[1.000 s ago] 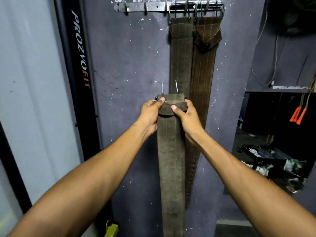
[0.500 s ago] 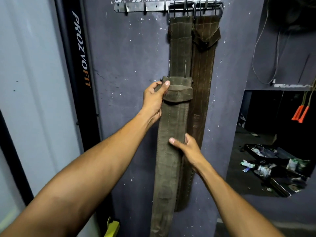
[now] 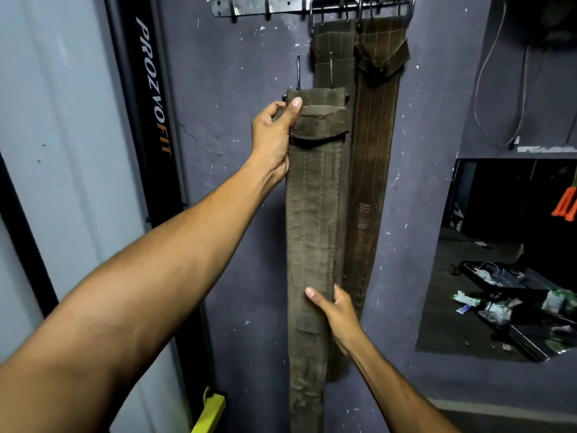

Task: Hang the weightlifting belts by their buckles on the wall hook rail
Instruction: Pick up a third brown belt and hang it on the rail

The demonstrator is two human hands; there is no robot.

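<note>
olive suede belt [image 3: 315,214] (stitched, worn) | left hand [image 3: 273,135] grips top | prongs [image 3: 298,71] upright

Ahead of me stands a scuffed purple-grey wall [image 3: 237,126]; a black PROZVOFIT upright [image 3: 150,120] runs down the frame's upper left, and at right a dim opening [image 3: 505,260] shows a littered floor.

Held belt [image 3: 315,214] — lower end cut off; buckle mostly hidden.
</note>
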